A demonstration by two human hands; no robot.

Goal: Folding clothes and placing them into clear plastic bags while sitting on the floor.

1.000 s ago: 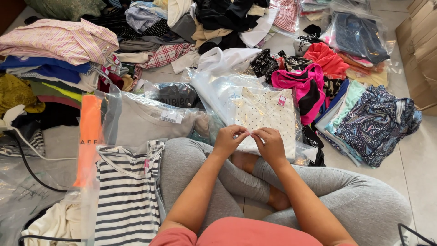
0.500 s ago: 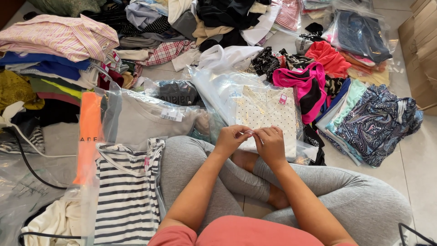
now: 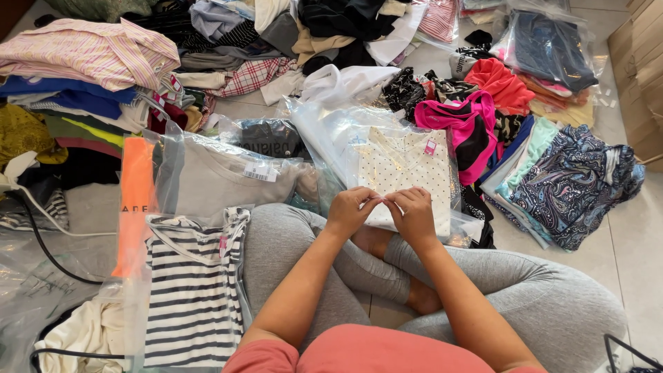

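A clear plastic bag (image 3: 345, 135) lies on the floor before my crossed legs, with a cream dotted garment (image 3: 404, 169) folded inside it. My left hand (image 3: 351, 209) and my right hand (image 3: 414, 213) meet at the bag's near edge. Both pinch that edge between thumb and fingers, knuckles almost touching. A small pink tag (image 3: 431, 146) shows on the garment.
Left of my knee lie a bagged striped top (image 3: 193, 290), a bagged grey top (image 3: 228, 176) and an orange garment (image 3: 135, 200). Folded clothes are stacked at far left (image 3: 83, 55). Pink, red and paisley garments (image 3: 573, 179) pile on the right, a cardboard box (image 3: 646, 76) beyond.
My hands have stayed on the bag's near edge, with only small finger shifts. Nothing else moved.
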